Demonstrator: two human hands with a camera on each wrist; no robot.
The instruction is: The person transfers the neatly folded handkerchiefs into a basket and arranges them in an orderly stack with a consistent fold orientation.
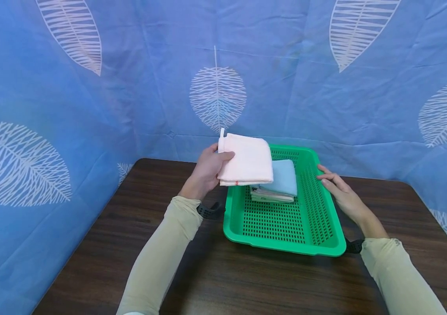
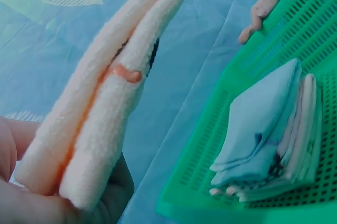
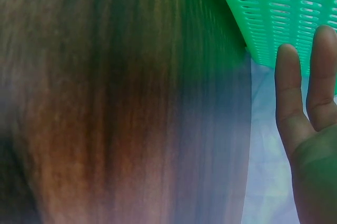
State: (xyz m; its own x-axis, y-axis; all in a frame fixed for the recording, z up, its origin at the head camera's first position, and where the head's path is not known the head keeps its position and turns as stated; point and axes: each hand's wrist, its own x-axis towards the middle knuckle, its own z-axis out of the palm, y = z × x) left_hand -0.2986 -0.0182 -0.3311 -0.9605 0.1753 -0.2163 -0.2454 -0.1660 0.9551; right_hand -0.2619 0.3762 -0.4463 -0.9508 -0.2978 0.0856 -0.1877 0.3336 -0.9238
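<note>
A folded pale pink towel (image 1: 246,159) is pinched at its left edge by my left hand (image 1: 209,168), thumb on top, above the far left part of a green plastic basket (image 1: 274,247). In the left wrist view the folded layers of this towel (image 2: 100,108) show edge-on, with a small orange-red mark. A folded light blue towel (image 1: 284,175) tops a small stack of folded cloths (image 1: 272,197) inside the basket. My right hand (image 1: 341,192) touches the basket's right rim, its fingers extended; in the right wrist view two straight fingers (image 3: 288,81) lie against the perforated side wall.
The basket stands on a dark brown wooden table (image 1: 137,245). Behind and to the left hangs a blue cloth (image 1: 160,78) with white leaf prints. Dark straps (image 1: 211,211) sit round both wrists.
</note>
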